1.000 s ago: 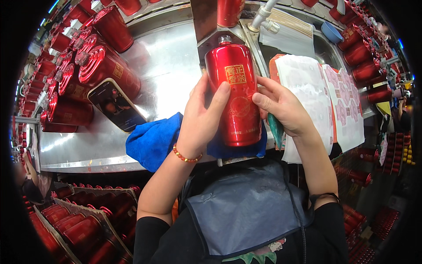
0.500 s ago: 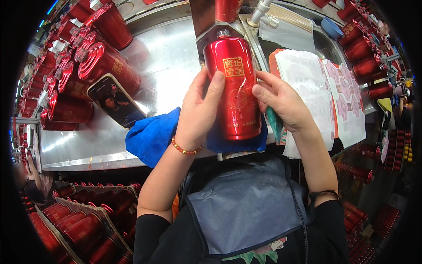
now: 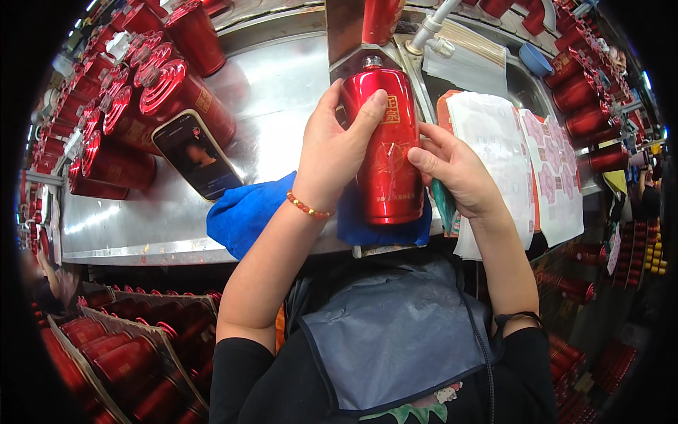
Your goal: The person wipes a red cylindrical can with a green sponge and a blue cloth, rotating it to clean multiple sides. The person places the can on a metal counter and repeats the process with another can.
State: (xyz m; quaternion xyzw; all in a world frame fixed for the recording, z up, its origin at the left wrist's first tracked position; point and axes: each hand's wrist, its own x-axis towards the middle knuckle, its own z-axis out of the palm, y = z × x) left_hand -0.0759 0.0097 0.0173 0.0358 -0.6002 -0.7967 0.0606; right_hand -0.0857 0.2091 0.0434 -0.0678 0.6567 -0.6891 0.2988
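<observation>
A glossy red bottle with gold lettering lies before me, its neck pointing away and its base toward me. My left hand is wrapped round its upper left side, the thumb pressed on the front over part of the lettering. On the other side my right hand grips the lower right of the bottle, thumb on its edge. Beneath the bottle's base, part of a blue cloth shows; the rest bunches to the left. A green pointed object is partly hidden beside my right fingers.
Many red bottles crowd the left of the metal worktop, with a phone leaning against them. Patterned sticker sheets and white paper lie at right. Behind stand a white pipe and a blue bowl.
My left hand has slid up the bottle, its thumb now covering part of the gold lettering. My right hand keeps its hold lower down. The whole view has shifted slightly.
</observation>
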